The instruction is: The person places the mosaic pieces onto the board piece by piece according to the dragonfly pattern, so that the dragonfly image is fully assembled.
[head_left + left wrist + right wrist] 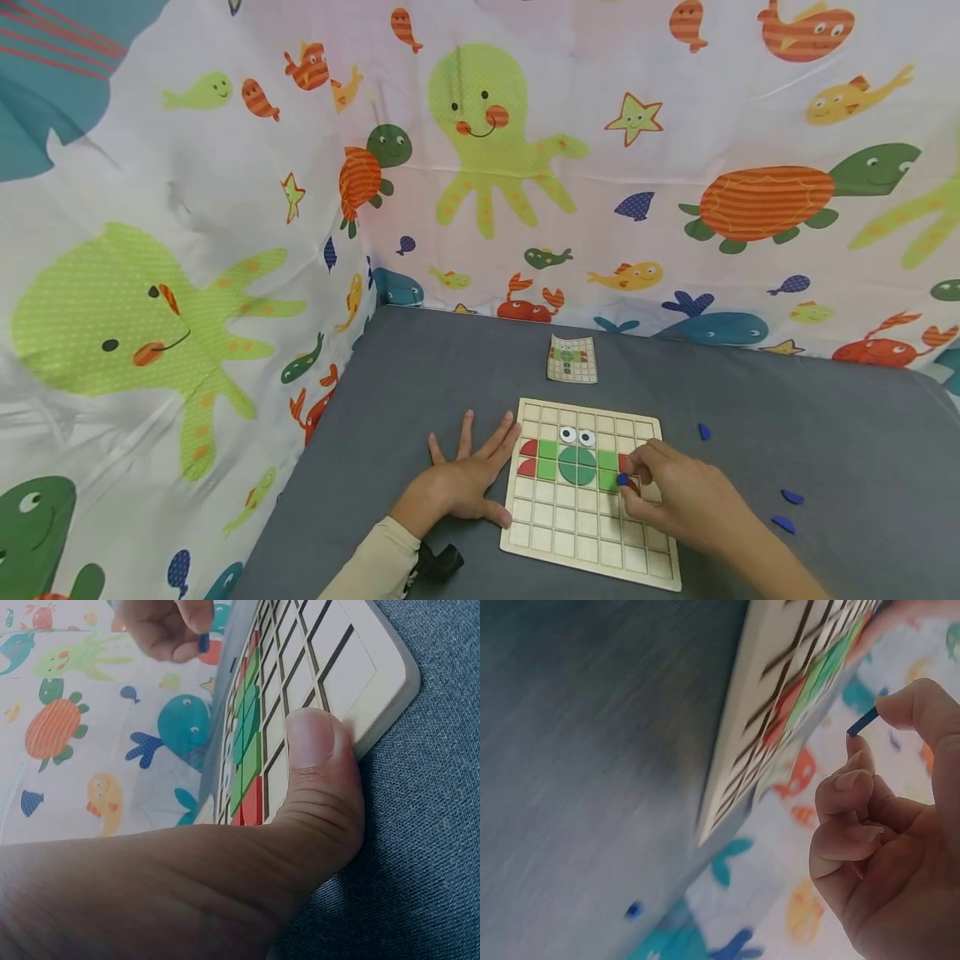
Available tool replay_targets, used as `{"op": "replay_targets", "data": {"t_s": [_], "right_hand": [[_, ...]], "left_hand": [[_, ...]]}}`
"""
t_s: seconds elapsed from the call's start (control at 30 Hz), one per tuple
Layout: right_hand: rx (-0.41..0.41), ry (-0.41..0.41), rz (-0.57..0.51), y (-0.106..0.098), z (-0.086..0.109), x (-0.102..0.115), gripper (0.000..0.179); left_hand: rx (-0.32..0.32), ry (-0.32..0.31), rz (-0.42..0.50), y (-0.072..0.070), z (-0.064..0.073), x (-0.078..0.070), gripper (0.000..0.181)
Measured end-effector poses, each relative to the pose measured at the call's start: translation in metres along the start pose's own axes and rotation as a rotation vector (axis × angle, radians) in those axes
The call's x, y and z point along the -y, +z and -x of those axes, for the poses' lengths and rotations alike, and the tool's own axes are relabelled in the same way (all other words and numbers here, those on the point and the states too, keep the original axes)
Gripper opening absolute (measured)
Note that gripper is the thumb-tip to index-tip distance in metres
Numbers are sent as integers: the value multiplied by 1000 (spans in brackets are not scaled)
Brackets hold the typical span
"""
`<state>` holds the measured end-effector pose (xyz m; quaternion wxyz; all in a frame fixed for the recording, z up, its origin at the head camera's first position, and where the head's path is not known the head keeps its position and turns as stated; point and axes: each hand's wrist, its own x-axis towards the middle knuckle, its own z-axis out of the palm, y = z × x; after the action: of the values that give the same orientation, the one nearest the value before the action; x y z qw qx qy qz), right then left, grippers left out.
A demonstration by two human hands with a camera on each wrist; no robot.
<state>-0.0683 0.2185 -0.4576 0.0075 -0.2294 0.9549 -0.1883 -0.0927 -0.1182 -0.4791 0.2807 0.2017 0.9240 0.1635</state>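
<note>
A pale wooden grid board [555, 533] lies on the grey cloth. In its cells sit red quarter pieces [528, 448], light green squares [547, 460], a dark green circle of quarters [577, 466] and two eye pieces [577, 437]. My left hand [465, 479] rests spread at the board's left edge, its thumb [311, 746] on the frame. My right hand [682, 496] is over the board's right side. Between thumb and forefinger it pinches a small blue piece [863, 721], held above the cells. Red at the right end is partly hidden by that hand.
A small pattern card [572, 360] with a similar picture lies behind the board. Loose blue half-round pieces [792, 497] are scattered to the right, one [704, 432] near the board's far corner. A sea-animal printed curtain [510, 250] hangs behind and at the left.
</note>
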Motion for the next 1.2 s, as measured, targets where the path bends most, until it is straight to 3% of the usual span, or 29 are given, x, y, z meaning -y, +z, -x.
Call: {"op": "replay_targets", "data": {"t_s": [0.17,0.33,0.47,0.7,0.87,1.2], "right_hand": [[12,-113,-5,17,-12,17,18],[22,-157,25,28,-19,28,18],[55,-144,25,33,-22,33,19],[95,-130,24,36,-24,37,20],[115,-124,15,37,-25,38,21],[111,-135,20,38,-27,38,22]], "left_hand": [[-8,7,2,1,-1,1,129],[-1,6,15,3,-4,1,128],[-5,7,14,9,-9,4,129],[-9,-8,-13,4,-3,-3,128],[-11,10,12,9,-8,4,130],[-9,1,-1,4,-4,3,129]]}}
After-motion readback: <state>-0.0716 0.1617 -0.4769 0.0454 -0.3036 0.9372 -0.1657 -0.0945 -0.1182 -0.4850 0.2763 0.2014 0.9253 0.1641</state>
